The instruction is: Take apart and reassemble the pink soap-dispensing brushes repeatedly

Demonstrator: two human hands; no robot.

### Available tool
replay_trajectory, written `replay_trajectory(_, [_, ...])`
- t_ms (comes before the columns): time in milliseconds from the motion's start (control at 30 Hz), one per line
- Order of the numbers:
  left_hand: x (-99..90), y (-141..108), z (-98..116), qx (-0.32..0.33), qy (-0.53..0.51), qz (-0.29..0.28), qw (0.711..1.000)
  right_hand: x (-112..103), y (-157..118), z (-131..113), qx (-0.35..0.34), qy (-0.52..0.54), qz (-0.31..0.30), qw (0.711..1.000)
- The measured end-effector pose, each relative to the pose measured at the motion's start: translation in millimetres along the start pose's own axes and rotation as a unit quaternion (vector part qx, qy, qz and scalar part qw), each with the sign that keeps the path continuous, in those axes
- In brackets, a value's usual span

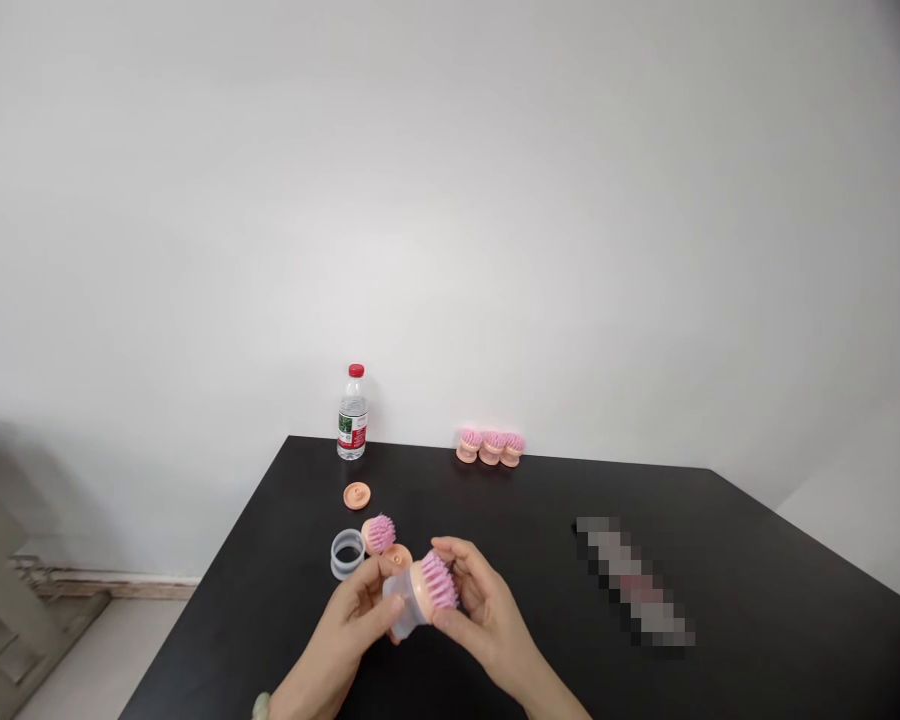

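In the near middle of the head view, my left hand (354, 616) grips a translucent white plastic cup-like piece (403, 590). My right hand (491, 622) has its fingers round a pink-bristled brush head (436, 583) with a peach rim. The two pieces meet end to end, tilted, with the bristles facing right; how firmly they are joined I cannot tell. Just beyond my left hand lie a second brush head (379, 535), a translucent ring (347, 553) and a peach disc (397, 556), partly covered by the hand. Another peach disc (357, 495) rests farther back.
On the black table (450, 500), a water bottle (352, 415) with a red cap stands at the back left. Three peach brushes (491, 448) with pink bristles line the wall. A long pixelated object (636, 582) lies at right. Grey equipment (7, 590) stands left of the table.
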State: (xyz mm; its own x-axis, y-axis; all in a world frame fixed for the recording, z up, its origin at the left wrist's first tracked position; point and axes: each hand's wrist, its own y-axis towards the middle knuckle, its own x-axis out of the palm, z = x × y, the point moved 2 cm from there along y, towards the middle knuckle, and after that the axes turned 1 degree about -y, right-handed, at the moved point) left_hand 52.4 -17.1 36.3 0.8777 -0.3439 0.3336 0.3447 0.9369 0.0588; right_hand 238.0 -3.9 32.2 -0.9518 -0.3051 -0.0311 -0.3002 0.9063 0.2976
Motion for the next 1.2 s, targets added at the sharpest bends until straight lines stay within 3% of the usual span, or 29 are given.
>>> replay_trajectory(133, [-3.8,2,-3,0.092,0.08,0.027,0.992,4,3,-3,0.002,-0.019,0.015,1.0])
replay_trajectory(200, [-7.2,3,-6,0.106,0.107,0.035,0.988,6,4,-4,-0.005,-0.018,0.015,1.0])
replay_trajectory(467, [-6.8,0,0,-0.037,0.059,0.036,0.997,8,5,-11,-0.04,-0.045,0.007,0.998])
replay_trajectory(600, [-3.9,4,3,-0.008,0.076,0.005,0.997,7,5,-13,-0.037,-0.056,0.014,0.998])
replay_trajectory(767, [-9.6,6,-5,0.048,0.119,0.031,0.991,7,5,-14,-0.036,-0.08,0.02,0.996])
replay_trajectory(1000, [-6.0,1,3,-0.03,0.061,-0.001,0.998,7,5,-14,-0.035,-0.072,0.005,0.997])
replay_trajectory(1200, [-2.7,6,2,0.025,0.047,-0.019,0.998,8,2,-15,-0.024,-0.059,-0.02,0.998])
